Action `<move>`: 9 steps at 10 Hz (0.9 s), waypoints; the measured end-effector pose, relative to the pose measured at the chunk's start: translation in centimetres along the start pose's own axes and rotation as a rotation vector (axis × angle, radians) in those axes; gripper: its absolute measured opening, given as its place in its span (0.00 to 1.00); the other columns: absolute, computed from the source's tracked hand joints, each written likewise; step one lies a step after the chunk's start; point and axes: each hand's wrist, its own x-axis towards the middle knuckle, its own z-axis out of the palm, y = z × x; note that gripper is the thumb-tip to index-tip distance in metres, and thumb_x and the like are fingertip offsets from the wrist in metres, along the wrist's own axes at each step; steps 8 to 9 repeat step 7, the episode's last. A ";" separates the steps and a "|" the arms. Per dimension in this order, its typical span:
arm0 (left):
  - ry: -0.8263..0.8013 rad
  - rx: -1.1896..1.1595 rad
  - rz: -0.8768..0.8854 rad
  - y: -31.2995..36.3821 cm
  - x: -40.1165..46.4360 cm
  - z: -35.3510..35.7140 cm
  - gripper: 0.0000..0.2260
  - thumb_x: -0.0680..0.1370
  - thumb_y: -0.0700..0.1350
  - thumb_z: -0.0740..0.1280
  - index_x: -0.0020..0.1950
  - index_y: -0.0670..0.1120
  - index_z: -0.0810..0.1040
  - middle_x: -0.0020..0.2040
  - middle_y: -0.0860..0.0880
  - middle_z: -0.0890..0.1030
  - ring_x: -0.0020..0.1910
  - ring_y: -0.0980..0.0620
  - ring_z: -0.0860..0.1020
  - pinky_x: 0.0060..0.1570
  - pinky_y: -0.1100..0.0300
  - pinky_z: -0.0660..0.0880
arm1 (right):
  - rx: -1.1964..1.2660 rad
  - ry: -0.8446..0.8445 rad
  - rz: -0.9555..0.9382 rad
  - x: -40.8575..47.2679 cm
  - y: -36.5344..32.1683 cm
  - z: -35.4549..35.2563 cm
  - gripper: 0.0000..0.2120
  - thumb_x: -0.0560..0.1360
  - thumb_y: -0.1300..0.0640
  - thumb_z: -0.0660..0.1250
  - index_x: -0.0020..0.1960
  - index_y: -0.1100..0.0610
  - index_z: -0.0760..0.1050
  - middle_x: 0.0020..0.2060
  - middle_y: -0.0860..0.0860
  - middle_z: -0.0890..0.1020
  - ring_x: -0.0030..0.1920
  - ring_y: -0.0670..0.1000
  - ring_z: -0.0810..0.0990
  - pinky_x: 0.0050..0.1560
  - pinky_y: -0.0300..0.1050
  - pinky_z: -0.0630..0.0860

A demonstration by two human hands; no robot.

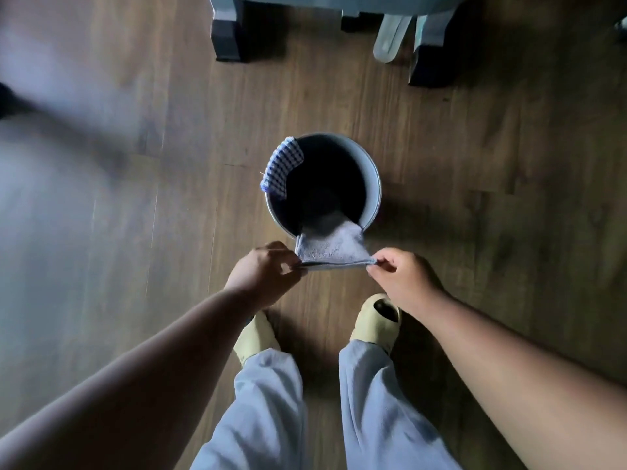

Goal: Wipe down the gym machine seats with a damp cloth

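Your left hand (268, 271) and right hand (402, 276) each pinch a top corner of the grey cloth (330, 247), stretching it flat. Its lower edge hangs into the metal bucket (371, 174), likely for dipping; a checked cloth (281, 167) drapes over the rim.

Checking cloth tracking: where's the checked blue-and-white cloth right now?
Head view: the checked cloth hangs over the far-left rim of the metal bucket on the floor, apart from the grey cloth stretched between both hands at the near rim.
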 end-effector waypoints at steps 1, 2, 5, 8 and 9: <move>-0.119 0.100 0.034 -1.1 -0.1 1.9 0.07 0.74 0.54 0.71 0.48 0.54 0.84 0.46 0.56 0.79 0.42 0.53 0.79 0.39 0.57 0.76 | -0.067 -0.132 0.071 0.0 1.8 1.9 0.01 0.73 0.52 0.69 0.45 0.49 0.79 0.37 0.45 0.82 0.42 0.51 0.81 0.44 0.45 0.76; -0.273 0.286 0.042 -1.2 0.2 2.5 0.14 0.76 0.58 0.68 0.60 0.57 0.80 0.57 0.58 0.78 0.54 0.53 0.79 0.46 0.60 0.71 | -0.127 -0.291 0.109 0.6 2.8 3.2 0.11 0.73 0.51 0.70 0.55 0.43 0.78 0.44 0.42 0.81 0.46 0.48 0.80 0.48 0.44 0.76; -0.277 0.198 -0.079 1.3 0.7 -1.1 0.14 0.78 0.56 0.68 0.62 0.55 0.78 0.56 0.56 0.79 0.44 0.59 0.74 0.41 0.63 0.71 | -0.132 -0.263 0.069 1.2 -0.4 0.3 0.08 0.74 0.48 0.68 0.53 0.42 0.76 0.45 0.42 0.79 0.47 0.47 0.79 0.49 0.43 0.76; -0.292 0.114 -0.156 5.6 -6.1 -8.8 0.11 0.77 0.58 0.67 0.59 0.60 0.78 0.52 0.61 0.78 0.45 0.62 0.76 0.40 0.65 0.73 | -0.114 -0.259 0.105 -5.8 -4.4 -5.8 0.05 0.73 0.49 0.68 0.49 0.42 0.77 0.44 0.42 0.79 0.45 0.43 0.78 0.47 0.41 0.74; -0.292 0.114 -0.156 5.6 -6.1 -8.8 0.11 0.77 0.58 0.67 0.59 0.60 0.78 0.52 0.61 0.78 0.45 0.62 0.76 0.40 0.65 0.73 | -0.114 -0.259 0.105 -5.8 -4.4 -5.8 0.05 0.73 0.49 0.68 0.49 0.42 0.77 0.44 0.42 0.79 0.45 0.43 0.78 0.47 0.41 0.74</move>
